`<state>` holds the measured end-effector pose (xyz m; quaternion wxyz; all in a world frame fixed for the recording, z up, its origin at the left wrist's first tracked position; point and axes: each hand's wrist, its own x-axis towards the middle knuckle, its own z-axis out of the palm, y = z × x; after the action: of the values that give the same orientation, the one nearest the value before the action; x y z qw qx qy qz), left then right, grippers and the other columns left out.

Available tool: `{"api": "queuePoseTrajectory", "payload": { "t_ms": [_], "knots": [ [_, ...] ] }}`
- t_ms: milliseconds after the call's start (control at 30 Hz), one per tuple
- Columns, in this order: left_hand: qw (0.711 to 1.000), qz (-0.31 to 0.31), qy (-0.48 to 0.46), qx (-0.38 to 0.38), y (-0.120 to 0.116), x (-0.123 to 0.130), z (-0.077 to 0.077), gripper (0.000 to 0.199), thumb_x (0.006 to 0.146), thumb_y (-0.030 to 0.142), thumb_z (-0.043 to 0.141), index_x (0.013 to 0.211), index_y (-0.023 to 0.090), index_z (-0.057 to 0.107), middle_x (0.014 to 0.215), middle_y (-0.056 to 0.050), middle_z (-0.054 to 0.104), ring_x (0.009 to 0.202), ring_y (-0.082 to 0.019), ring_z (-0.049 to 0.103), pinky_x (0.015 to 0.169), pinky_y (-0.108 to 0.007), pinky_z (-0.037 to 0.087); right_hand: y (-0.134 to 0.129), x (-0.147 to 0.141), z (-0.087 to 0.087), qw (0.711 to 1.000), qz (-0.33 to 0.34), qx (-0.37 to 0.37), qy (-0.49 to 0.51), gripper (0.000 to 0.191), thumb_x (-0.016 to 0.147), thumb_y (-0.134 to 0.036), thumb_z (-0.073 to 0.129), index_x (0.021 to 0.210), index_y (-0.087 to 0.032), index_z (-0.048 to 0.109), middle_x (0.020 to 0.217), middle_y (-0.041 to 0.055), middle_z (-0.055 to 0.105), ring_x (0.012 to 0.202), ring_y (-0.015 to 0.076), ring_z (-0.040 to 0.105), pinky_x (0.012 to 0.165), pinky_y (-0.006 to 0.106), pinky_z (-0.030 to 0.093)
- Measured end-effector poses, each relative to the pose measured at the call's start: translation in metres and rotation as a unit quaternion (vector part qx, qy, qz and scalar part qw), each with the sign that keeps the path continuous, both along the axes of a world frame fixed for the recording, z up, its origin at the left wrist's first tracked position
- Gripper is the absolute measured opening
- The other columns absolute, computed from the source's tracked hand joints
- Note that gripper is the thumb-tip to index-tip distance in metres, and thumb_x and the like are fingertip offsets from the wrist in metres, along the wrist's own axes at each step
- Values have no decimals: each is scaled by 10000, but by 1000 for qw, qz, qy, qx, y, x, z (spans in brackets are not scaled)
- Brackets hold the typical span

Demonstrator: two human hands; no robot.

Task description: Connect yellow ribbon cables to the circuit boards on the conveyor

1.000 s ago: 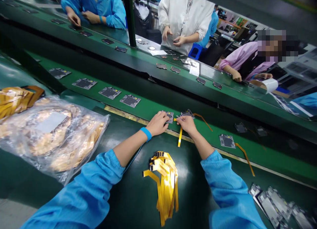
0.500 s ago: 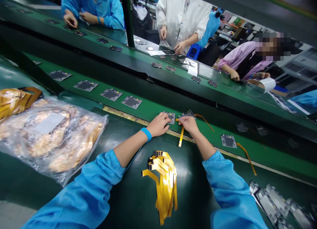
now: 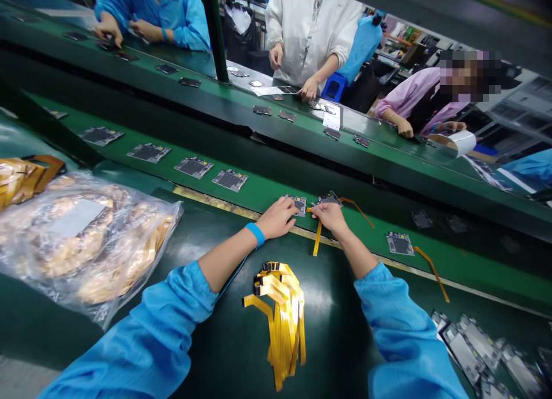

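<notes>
On the green belt, my left hand (image 3: 278, 218) has its fingers on a grey circuit board (image 3: 301, 204), steadying its left side. My right hand (image 3: 330, 217) pinches an orange flex cable (image 3: 317, 241) at that board's right edge; the cable's free end hangs toward me over the belt's border. Just behind my right hand lies another board (image 3: 328, 198) with a flex cable (image 3: 359, 208) running off to the right. Nearer me, a pile of yellow-orange flex cables (image 3: 287, 324) rests on the dark green table between my forearms.
A clear plastic bag of flex cables (image 3: 81, 232) lies at left. Several boards (image 3: 230, 180) sit leftward on the belt; one with a cable (image 3: 400, 244) is at right. Stacked boards (image 3: 470, 344) lie lower right. People work across a second belt (image 3: 233, 103).
Both hands keep nearly the same pose at the board. The view has shifted slightly, and boards on the far belt appear further left.
</notes>
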<state>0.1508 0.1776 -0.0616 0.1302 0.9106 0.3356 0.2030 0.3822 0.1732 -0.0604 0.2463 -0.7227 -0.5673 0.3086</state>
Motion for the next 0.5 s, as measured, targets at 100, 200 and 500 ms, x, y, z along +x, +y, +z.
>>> {"api": "queuePoseTrajectory", "payload": {
  "t_ms": [100, 200, 500],
  "knots": [
    [1000, -7, 2, -1, 0, 3, -1, 292, 938, 195, 563, 1209, 143, 660, 1122, -109, 569, 1054, -257, 504, 970, -403, 483, -2, 2, 2, 1000, -1, -8, 4, 307, 785, -456, 671, 675, -178, 739, 538, -4, 647, 470, 116, 458, 496, 256, 308],
    [1000, -12, -3, -1, -1, 6, -2, 291, 934, 191, 561, 1205, 150, 660, 1119, -106, 569, 1052, -260, 502, 962, -407, 489, -4, 5, 3, 1000, -2, -9, 18, 297, 790, -437, 659, 680, -173, 739, 534, -10, 633, 457, 106, 428, 483, 255, 287],
    [1000, -22, 1, 2, -3, 14, -1, 291, 936, 200, 562, 1203, 153, 666, 1125, -113, 570, 1060, -269, 506, 977, -427, 488, -4, 18, 0, 999, 22, -15, -17, 321, 802, -467, 674, 683, -179, 750, 563, -1, 659, 506, 121, 504, 524, 245, 354]
  ]
}}
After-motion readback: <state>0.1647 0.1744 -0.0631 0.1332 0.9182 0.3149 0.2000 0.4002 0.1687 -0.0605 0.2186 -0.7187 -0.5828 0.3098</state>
